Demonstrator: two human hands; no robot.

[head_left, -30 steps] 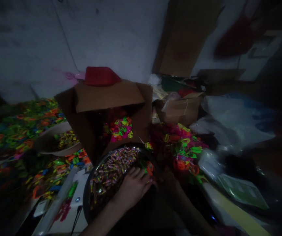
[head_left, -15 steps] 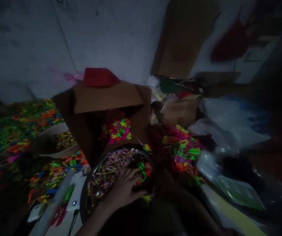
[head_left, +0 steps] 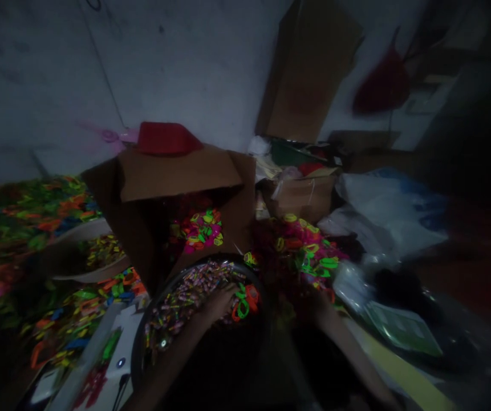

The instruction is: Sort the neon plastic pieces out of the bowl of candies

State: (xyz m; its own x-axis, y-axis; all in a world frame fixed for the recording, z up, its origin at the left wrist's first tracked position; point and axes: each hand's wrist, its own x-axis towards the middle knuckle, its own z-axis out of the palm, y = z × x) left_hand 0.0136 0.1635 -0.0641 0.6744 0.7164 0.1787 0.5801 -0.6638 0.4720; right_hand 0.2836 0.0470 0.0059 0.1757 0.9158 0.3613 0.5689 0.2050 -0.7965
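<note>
Two hands work apart: left hand (head_left: 222,301) over small pieces (head_left: 189,288) in the basin (head_left: 139,328), beside plastic bands (head_left: 251,295) at its three o'clock; right hand (head_left: 319,302) by the bright heap (head_left: 327,263), at four o'clock in view. Fingers are too blurred to tell; light picking should limit tangling.

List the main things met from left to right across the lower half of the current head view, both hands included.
Pale bowl, left hand, orange and green pieces in the dark round basin, right hand, green packet.
</note>
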